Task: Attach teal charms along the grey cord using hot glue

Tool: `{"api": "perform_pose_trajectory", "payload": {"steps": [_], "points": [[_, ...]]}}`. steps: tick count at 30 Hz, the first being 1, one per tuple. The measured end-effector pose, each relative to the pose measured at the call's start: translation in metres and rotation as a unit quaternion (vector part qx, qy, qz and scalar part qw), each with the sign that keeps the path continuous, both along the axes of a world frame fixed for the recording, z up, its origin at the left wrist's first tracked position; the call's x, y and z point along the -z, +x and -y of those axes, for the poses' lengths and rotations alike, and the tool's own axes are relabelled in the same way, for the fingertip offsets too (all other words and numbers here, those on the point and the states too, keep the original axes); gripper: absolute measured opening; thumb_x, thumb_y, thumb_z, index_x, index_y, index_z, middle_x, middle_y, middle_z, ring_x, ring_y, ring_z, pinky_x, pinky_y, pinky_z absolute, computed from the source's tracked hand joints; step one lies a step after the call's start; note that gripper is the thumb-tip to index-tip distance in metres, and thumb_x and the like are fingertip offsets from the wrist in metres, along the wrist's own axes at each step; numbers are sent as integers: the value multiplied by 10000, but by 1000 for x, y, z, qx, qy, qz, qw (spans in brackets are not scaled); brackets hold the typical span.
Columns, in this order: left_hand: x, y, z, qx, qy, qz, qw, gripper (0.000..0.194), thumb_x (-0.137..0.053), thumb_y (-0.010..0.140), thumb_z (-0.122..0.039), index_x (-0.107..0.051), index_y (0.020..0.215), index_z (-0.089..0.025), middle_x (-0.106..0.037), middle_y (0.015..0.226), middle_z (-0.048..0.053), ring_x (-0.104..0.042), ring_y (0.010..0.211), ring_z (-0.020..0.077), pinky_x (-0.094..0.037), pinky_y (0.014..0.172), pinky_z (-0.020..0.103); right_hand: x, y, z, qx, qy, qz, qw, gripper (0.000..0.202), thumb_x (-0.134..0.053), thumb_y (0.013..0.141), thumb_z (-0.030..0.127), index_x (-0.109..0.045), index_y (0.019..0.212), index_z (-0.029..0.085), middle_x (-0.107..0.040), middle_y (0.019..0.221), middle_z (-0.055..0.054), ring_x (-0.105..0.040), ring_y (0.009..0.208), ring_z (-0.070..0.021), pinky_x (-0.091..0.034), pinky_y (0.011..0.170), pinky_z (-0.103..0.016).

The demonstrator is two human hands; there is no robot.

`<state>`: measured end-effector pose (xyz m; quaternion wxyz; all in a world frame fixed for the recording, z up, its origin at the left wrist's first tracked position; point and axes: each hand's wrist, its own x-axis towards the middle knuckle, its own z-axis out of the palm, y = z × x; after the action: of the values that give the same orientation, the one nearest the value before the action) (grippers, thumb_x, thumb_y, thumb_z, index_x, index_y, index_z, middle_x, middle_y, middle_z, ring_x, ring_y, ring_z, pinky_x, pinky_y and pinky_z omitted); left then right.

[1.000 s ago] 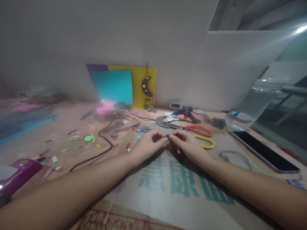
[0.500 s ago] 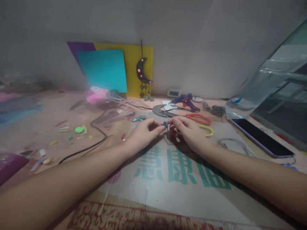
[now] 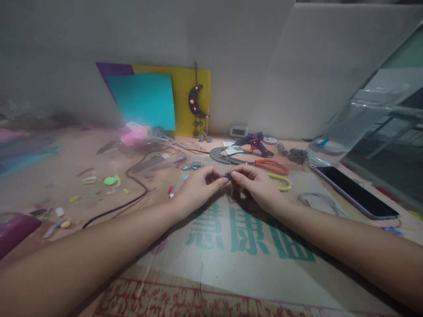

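My left hand (image 3: 201, 188) and my right hand (image 3: 257, 187) meet above the cardboard mat (image 3: 211, 268), fingertips pinched together. Between them is a small dark grey-green piece (image 3: 228, 176), too small to make out fully. A thin cord (image 3: 232, 192) hangs below it. Both thumbs press on the piece from either side. Just behind my right hand lie scissors with one orange handle (image 3: 273, 167) and one yellow handle. Small grey and teal pieces (image 3: 192, 165) rest beyond my left hand.
A hanging moon ornament (image 3: 194, 103) leans against coloured sheets (image 3: 142, 101) at the wall. Behind my hands are a grey crescent (image 3: 218, 155) and a glue gun (image 3: 253, 143). Grey yarn (image 3: 295, 154) and a phone (image 3: 357, 191) lie right; a black cable (image 3: 122, 204) and scraps lie left.
My right thumb has come forward onto the small piece, and less of it shows between my fingers. The view has tilted slightly.
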<state>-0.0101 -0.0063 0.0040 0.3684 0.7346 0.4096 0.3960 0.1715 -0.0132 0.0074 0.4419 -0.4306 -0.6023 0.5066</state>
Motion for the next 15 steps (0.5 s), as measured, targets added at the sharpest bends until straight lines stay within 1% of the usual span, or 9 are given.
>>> {"api": "perform_pose_trajectory", "payload": {"steps": [5,9,11,15], "points": [[2,0,-1,-11,-5,4,1000,186,-608,860,-341,-625,830,-157,-673,828,24,-614,782,158,-448,701,263,1,-1,0,7,10,-2,1000,313,-697,788,468,-571,831,184,-557,564,48,-494,474,-89,-362,448,-205],[3,1,-2,4,-18,27,999,208,-615,855,-354,-638,928,-161,-683,893,35,-624,813,160,-468,722,268,1,0,0,8,16,11,1000,329,-685,799,487,-554,828,187,-557,574,49,-513,467,-94,-374,436,-204],[2,1,-2,-1,-21,36,999,229,-611,857,-367,-643,949,-160,-684,914,44,-626,830,165,-473,737,276,0,0,0,6,24,30,999,335,-678,805,494,-553,831,184,-563,584,45,-532,481,-99,-396,445,-207],[-1,2,0,-29,-22,18,999,193,-615,839,-350,-638,865,-159,-674,851,32,-611,789,164,-456,715,277,-1,0,1,-8,48,67,997,316,-643,838,479,-550,820,177,-569,576,38,-531,483,-96,-403,446,-201]]}}
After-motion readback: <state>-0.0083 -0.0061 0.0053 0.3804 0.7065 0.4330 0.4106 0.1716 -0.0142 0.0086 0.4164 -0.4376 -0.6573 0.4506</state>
